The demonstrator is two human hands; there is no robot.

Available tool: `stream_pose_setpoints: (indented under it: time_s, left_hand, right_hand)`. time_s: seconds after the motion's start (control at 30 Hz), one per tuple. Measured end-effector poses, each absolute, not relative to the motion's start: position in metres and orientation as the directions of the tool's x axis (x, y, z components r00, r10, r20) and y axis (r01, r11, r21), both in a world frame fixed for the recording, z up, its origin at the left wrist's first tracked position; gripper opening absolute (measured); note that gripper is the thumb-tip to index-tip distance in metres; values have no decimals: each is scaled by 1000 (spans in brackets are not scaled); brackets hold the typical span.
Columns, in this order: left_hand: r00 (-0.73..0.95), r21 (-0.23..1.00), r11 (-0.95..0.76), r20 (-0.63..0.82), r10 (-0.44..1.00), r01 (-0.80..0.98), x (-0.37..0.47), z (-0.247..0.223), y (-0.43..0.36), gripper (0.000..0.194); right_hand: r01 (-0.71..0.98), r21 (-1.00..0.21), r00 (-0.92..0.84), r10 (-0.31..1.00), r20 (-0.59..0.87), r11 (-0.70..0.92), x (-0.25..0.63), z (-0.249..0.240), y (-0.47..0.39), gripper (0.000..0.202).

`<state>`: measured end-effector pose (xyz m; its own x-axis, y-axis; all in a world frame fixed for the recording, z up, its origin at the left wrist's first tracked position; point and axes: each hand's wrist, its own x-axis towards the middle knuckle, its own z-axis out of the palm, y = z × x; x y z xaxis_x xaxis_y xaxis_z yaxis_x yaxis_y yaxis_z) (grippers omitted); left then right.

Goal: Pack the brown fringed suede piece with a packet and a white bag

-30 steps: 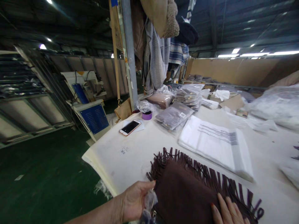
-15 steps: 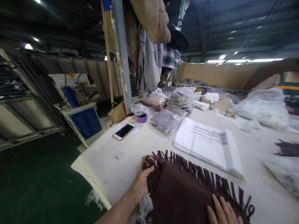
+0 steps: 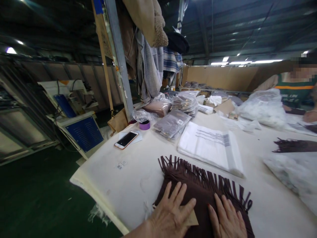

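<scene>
Pressing down with both palms, the person flattens a folded brown fringed scarf point(image 3: 198, 195) at the near edge of the padded white worktable point(image 3: 133, 172). The left hand point(image 3: 170, 215) lies spread and flat on the scarf's near left part, fingers extended, gripping nothing; a tan paper tag point(image 3: 192, 219) peeks out from under its fingertips. The right hand point(image 3: 226, 219) rests just beside it, likewise open and flat on the cloth, closed around nothing. The scarf's fringe fans out along its far edge, pointing away from the person.

Judging by how it lies, the scarf looks already folded into a compact rectangle and is being smoothed; it is not yet in any bag.

Beyond the scarf's fringe lies a stack of flat white plastic bags point(image 3: 210, 148). Further beyond, bagged grey scarves point(image 3: 172, 124) are piled, with a roll of purple tape point(image 3: 144, 125) to their left. A smartphone point(image 3: 126, 139) lies face up well to the left of the scarf and further back. To the scarf's far right, another dark fringed scarf point(image 3: 294, 145) lies near a co-worker's hand point(image 3: 309, 115).
</scene>
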<state>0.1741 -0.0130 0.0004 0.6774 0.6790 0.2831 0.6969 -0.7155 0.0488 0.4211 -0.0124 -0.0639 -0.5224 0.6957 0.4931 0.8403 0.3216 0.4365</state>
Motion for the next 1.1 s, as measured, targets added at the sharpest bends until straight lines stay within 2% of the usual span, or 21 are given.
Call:
stream_pose_setpoints:
  time_s: [0.1, 0.2, 0.27, 0.37, 0.47, 0.57, 0.67, 0.8, 0.87, 0.9, 0.97, 1.03, 1.07, 1.1]
  left_hand:
    - [717, -141, -736, 402, 569, 663, 177, -2, -17, 59]
    - [701, -257, -716, 569, 431, 649, 185, -7, -21, 40]
    - [649, -278, -695, 675, 350, 663, 190, -9, -24, 29]
    - [549, -245, -665, 783, 293, 705, 193, -6, -32, 23]
    - [485, -215, -591, 803, 346, 778, 191, 1, -38, 17]
    - [486, -215, -525, 745, 456, 823, 191, 5, -40, 22]
    - [525, -265, -535, 741, 419, 802, 194, 8, -37, 25]
    - [565, -253, -636, 747, 350, 729, 193, 24, -34, 21]
    - [504, -150, -671, 780, 371, 726, 185, 36, -31, 19]
    - [423, -53, -661, 807, 413, 748, 177, 41, -30, 18]
    - [155, 222, -545, 813, 562, 809, 155, 46, -27, 15]
    - [-164, 500, -241, 637, 754, 832, 124, 43, -26, 16]
    - [-302, 580, -50, 494, 815, 813, 108, 40, -27, 19]
    - [-413, 605, 133, 350, 841, 785, 92, 36, -28, 21]
  right_hand:
    - [842, 437, -528, 650, 547, 317, 410, -43, -16, 38]
    - [859, 404, -508, 625, 593, 315, 401, -29, -17, 40]
    - [869, 382, -493, 619, 612, 315, 397, -26, -18, 41]
    - [879, 349, -476, 630, 614, 325, 395, -26, -18, 43]
    - [892, 313, -452, 644, 617, 326, 395, -27, -18, 44]
    - [898, 296, -440, 649, 621, 325, 394, -26, -19, 44]
    - [896, 293, -444, 641, 627, 334, 394, -24, -20, 43]
    - [890, 292, -454, 630, 630, 349, 394, -23, -20, 42]
    - [890, 291, -454, 626, 634, 351, 395, -23, -20, 42]
    - [889, 291, -455, 626, 633, 353, 395, -23, -20, 42]
    - [890, 288, -455, 630, 630, 355, 394, -23, -20, 43]
    - [894, 278, -446, 637, 629, 351, 395, -25, -19, 44]
    - [897, 271, -440, 643, 627, 349, 395, -26, -19, 44]
    - [900, 265, -434, 646, 629, 346, 395, -27, -19, 44]
